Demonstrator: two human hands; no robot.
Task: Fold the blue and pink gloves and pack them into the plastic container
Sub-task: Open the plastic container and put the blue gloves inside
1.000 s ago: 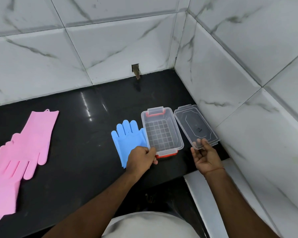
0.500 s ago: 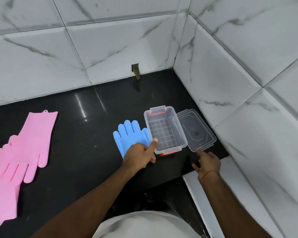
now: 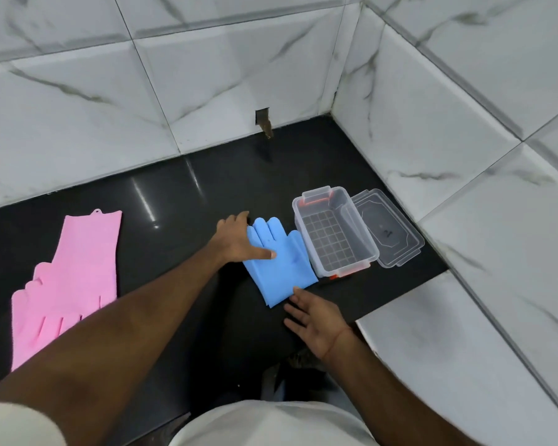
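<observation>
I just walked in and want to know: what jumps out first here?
The bright blue gloves in the middle of the black counter, with the left hand resting on them. Far left lie the big pink gloves. Right of the blue ones sits the empty clear plastic container.

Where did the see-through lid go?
In the head view the clear lid lies flat on the black counter at the right, touching the open plastic container's right side, close to the tiled wall corner.
</observation>
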